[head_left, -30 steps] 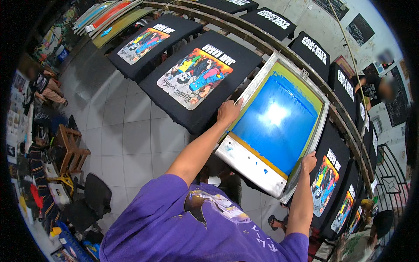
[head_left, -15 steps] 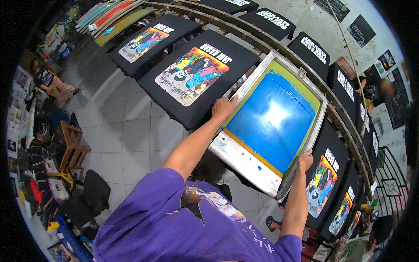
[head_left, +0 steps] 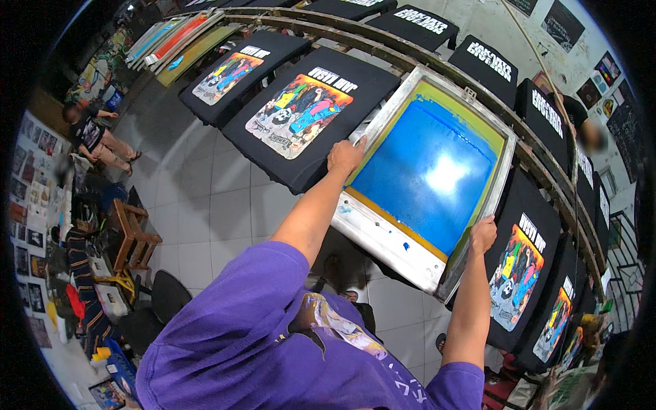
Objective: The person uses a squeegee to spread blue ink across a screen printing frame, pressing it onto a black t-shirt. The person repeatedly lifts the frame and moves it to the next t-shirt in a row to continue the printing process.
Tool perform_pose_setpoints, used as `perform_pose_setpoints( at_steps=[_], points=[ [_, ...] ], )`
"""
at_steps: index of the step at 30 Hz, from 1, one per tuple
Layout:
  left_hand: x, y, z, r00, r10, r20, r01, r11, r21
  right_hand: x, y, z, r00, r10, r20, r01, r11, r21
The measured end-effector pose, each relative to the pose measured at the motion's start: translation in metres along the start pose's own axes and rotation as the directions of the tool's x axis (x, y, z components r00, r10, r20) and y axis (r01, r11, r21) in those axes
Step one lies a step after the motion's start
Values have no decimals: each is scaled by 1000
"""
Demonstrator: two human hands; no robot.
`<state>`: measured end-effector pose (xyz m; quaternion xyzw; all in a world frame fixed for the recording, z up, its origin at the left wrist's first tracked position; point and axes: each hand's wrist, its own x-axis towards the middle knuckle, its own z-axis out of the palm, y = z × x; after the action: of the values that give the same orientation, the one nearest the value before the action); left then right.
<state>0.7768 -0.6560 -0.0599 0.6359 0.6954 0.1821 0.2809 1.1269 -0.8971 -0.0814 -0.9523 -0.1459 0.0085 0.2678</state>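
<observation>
A silk-screen frame point(head_left: 372, 227) with pale metal bars lies tilted in front of me. Blue ink covers most of its mesh point(head_left: 403, 181), with a yellow-green margin and a bright glare spot. My left hand point(head_left: 345, 156) is closed round the left bar. On the right bar, my right hand point(head_left: 483, 234) grips lower down, fingers wrapped at the edge. Just left of the frame lies a black shirt point(head_left: 249, 158) with a colourful print and white lettering. Another printed black shirt point(head_left: 506, 321) lies to the right. What is under the frame is hidden.
A long curved rail point(head_left: 383, 63) passes behind the frame, with black shirts point(head_left: 482, 75) on boards beyond it. More screens point(head_left: 181, 42) lie at the far left. A wooden stool point(head_left: 130, 236) and a black chair point(head_left: 167, 297) stand left. One person point(head_left: 99, 137) stands left, another far right.
The view has shifted slightly. Both hands keep their hold, and the frame stays about where it was beside the shirts. The person at the left shows more fully; the one at the right has leaned lower.
</observation>
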Motion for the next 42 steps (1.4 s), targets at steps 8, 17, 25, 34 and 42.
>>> perform_pose_setpoints(
  at_steps=[8,17,25,34,42],
  points=[
    [4,-2,5,1000,13,9,-13,1000,-1,10,8,5,1000,-4,26,4,1000,-13],
    [-5,6,-2,1000,-18,19,18,1000,20,-2,-2,-8,1000,12,15,-13,1000,24],
    [1,2,4,1000,19,11,-19,999,42,4,4,-2,1000,17,-1,-17,999,29],
    [1,2,4,1000,23,13,-24,999,47,0,-2,-7,999,43,26,-44,998,34],
    [0,2,2,1000,14,7,-14,999,48,1,0,-5,1000,9,1,-9,999,42]
  ],
)
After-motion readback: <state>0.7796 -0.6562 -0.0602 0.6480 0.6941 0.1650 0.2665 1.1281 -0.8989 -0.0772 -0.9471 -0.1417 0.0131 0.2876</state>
